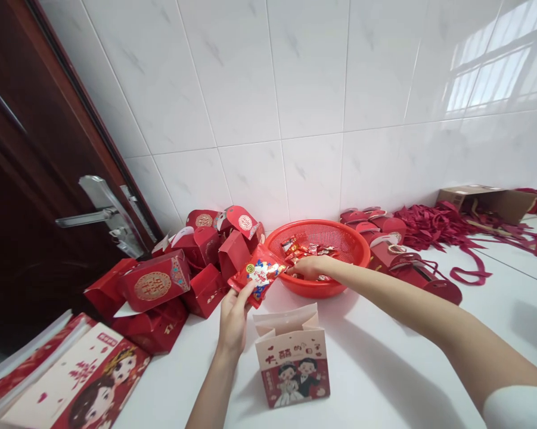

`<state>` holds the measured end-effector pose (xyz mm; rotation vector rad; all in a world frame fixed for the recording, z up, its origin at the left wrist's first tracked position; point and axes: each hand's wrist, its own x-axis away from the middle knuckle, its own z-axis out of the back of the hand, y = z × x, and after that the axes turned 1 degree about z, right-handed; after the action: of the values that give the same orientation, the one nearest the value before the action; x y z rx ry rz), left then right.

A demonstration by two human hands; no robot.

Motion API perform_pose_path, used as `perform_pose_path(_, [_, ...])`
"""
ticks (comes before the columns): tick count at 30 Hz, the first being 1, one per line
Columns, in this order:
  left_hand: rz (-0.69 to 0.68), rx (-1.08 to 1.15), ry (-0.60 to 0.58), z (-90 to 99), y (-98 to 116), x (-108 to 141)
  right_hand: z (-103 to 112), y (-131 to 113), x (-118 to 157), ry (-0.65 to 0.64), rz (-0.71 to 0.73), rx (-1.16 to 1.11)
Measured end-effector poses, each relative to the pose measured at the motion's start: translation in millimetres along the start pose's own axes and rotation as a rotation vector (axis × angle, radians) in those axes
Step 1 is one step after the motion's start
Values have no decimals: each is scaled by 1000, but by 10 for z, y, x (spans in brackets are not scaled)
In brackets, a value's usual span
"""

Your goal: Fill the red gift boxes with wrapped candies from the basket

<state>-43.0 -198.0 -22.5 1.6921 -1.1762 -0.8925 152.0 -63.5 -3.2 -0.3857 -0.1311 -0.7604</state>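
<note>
My left hand [233, 319] holds a red snack packet [260, 274] with blue and white print, thumb on top, just left of the basket. My right hand [307, 268] reaches over the near rim of a red plastic basket [324, 290]; its fingers are partly hidden at the wrapped sweets [315, 250] inside, and what they hold, if anything, does not show. An open paper bag [294, 372] with a cartoon couple stands upright on the white table [366, 381], in front of the basket and below both hands.
Red gift boxes [154, 286] pile up at left, near flat printed bags [78, 381] and a door [36, 179] with a handle. Right of the basket lie more red boxes [411, 274], a heap of red ribbon [435, 225] and a cardboard box [487, 199]. A tiled wall [313, 107] stands behind.
</note>
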Motion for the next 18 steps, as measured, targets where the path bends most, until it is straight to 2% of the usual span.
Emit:
perform_pose_path(3, [2, -8, 14, 4, 0, 0, 26, 74, -9, 51, -32, -62])
perform_pose_path(10, [-20, -21, -5, 5, 10, 9, 183, 338, 160, 315, -107, -354])
perform_pose_path(14, [-12, 8, -5, 5, 11, 16, 201, 461, 200, 379, -157, -509])
perform_pose_path(18, [-10, 23, -3, 2, 8, 14, 177, 508, 189, 393, -189, -553])
